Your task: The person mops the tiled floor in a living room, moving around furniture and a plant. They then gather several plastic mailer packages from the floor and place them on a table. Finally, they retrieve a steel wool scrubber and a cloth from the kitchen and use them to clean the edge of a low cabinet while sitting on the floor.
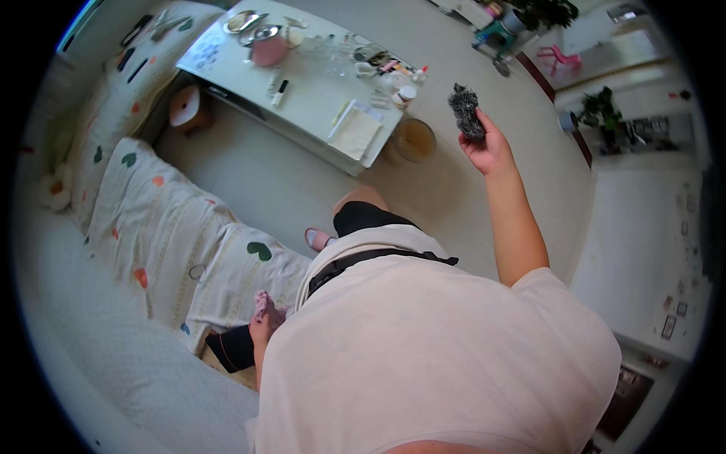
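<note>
Raised out to the side, my right hand (492, 152) grips the lower end of a dark grey, crinkled, fuzzy bundle (466, 108); its exact material cannot be told. That bundle stands up from my fingers over the floor, apart from the table. Low beside my hip, my left hand (261, 329) is closed around a pink, fluffy, crumpled piece of fabric (264, 303). Part of that hand and the fabric is hidden by my shirt. Both lie near the edge of the heart-patterned sofa cover (227, 267).
A white coffee table (317, 93) carries a pink pot (267, 48), a marker, bottles and papers (356, 130). Beside its near corner stands a round bin (414, 141). An orange-brown stool (190, 110) sits by its left side. Potted plants (601, 110) line the far right.
</note>
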`<state>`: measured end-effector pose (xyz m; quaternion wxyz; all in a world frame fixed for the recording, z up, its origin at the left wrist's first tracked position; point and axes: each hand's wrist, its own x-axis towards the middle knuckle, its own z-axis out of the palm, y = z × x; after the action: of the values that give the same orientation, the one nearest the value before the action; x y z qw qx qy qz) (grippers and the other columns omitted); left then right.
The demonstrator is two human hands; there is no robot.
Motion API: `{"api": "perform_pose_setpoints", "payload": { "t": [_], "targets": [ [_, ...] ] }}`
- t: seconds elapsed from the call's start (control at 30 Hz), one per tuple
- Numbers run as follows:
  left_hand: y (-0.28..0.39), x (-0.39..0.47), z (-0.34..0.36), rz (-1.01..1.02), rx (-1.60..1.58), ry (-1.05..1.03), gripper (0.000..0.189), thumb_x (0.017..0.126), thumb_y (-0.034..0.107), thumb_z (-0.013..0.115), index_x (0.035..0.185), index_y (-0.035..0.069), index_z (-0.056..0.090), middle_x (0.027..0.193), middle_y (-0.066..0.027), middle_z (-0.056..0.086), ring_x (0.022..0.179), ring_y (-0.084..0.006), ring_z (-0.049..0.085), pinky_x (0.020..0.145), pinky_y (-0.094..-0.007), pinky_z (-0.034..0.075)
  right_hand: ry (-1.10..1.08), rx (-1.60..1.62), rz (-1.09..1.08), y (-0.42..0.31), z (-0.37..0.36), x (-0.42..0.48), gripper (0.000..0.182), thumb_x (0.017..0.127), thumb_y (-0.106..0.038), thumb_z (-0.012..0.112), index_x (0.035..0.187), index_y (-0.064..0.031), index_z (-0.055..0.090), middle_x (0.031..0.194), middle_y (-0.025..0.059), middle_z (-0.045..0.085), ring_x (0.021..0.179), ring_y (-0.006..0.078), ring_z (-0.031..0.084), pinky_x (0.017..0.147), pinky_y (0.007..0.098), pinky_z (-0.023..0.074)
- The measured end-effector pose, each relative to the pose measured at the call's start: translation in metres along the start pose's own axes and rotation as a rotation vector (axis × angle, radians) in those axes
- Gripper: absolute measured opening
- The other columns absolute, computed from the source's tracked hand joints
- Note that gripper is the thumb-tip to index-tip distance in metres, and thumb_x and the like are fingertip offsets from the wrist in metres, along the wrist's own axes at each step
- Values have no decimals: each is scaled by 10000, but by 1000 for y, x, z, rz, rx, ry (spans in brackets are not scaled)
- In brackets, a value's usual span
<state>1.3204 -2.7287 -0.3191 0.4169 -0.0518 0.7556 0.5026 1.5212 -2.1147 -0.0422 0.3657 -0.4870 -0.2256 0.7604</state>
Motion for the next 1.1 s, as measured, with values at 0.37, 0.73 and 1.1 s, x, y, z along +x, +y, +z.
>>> {"api": "perform_pose_setpoints", "payload": {
  "t": [0.37, 0.73, 1.1],
  "targets": [
    [111, 109, 78, 98, 556, -35, 337, 748, 281, 643, 887, -6, 535, 638, -101, 583, 431, -176, 549, 356, -295, 420, 254, 204, -184, -53, -145, -48, 147, 844, -173, 579, 967, -93, 569, 884, 32, 604, 749, 145, 544, 619, 291, 438],
    [182, 90, 291, 175, 818, -139, 357, 728, 339, 640, 875, 21, 569, 733, -100, 619, 603, -195, 594, 530, -315, 463, 394, 506, -268, -123, -381, -47, 143, 837, -182, 587, 956, -104, 573, 876, 22, 611, 767, 134, 548, 624, 285, 408],
    [263, 90, 549, 443, 1369, -238, 373, 706, 351, 606, 878, 21, 575, 842, -195, 618, 827, -362, 586, 711, -397, 457, 581, 816, -290, -158, -553, -7, 203, 880, -195, 510, 1046, -89, 560, 980, 48, 618, 895, 141, 579, 601, 275, 444]
  ]
}}
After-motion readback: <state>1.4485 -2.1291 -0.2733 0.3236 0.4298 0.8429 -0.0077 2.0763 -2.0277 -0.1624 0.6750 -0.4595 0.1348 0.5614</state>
